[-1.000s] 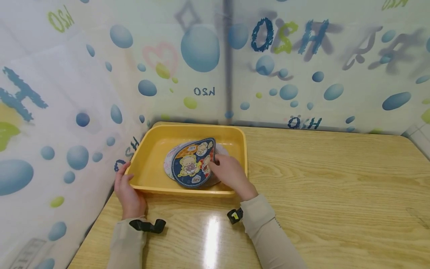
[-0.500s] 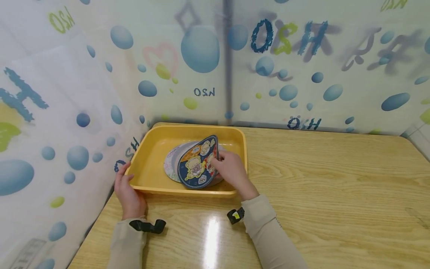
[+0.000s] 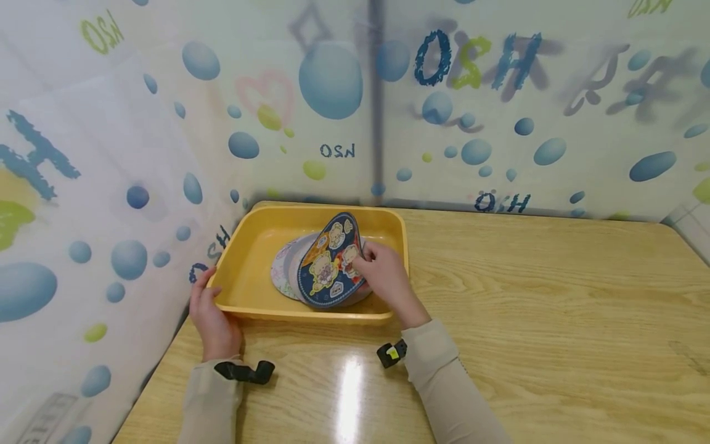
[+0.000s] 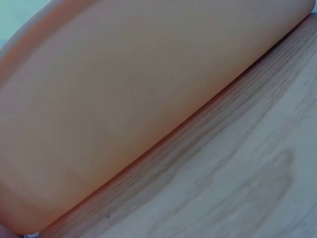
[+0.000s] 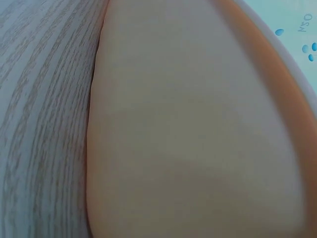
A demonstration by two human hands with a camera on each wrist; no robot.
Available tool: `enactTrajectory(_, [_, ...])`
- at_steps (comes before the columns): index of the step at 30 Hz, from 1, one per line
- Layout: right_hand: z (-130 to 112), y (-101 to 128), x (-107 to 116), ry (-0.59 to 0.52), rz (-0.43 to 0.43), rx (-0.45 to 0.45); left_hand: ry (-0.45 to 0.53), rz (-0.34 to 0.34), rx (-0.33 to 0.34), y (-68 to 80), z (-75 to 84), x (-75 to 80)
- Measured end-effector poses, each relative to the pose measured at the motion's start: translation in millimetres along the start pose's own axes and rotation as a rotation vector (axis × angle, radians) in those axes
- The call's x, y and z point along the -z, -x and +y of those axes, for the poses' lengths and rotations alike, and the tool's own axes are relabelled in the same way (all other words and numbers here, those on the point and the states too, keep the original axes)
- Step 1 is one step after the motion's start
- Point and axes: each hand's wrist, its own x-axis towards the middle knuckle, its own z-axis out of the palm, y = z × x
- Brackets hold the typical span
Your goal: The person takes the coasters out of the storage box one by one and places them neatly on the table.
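In the head view, my right hand (image 3: pixel 384 271) pinches the right edge of a round, dark blue mat (image 3: pixel 324 271) printed with cartoon bears. The mat bends and tilts up on its far side, over the yellow tray (image 3: pixel 244 271). Beneath it, a pale patterned round mat (image 3: pixel 281 277) lies on the tray floor, partly covered. My left hand (image 3: pixel 215 320) holds the tray at its front left corner, fingertips at the rim. Both wrist views show mainly the tray's outer wall (image 4: pixel 124 99), with the hands almost wholly out of sight.
The tray stands on a wood-grain table (image 3: pixel 532 308), near its left side. A pale wall covering (image 3: pixel 488 68) with blue drops and lettering rises behind and at the left. Each wrist wears a black strap mount (image 3: pixel 246 372).
My right hand has moved slightly right and up with the blue mat, whose far end tilts higher. More of the pale mats beneath shows at the left. My left hand stays at the tray.
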Motion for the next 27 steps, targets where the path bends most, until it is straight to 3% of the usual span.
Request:
enactTrajectory(6, [0.2, 2.3, 0.1, 0.026, 0.012, 0.052, 0.001, 0.002, 0.005, 1.0, 0.4, -0.6])
enactTrajectory(17, [4.3, -0.1, 4.1, -0.061, 0.044, 0.124, -0.009, 0.005, -0.007, 0.3, 0.4, 0.4])
enactTrajectory(27, [-20.1, 13.8, 14.2, -0.158, 0.042, 0.09, -0.01, 0.006, 0.003, -1.2, -1.0, 0.7])
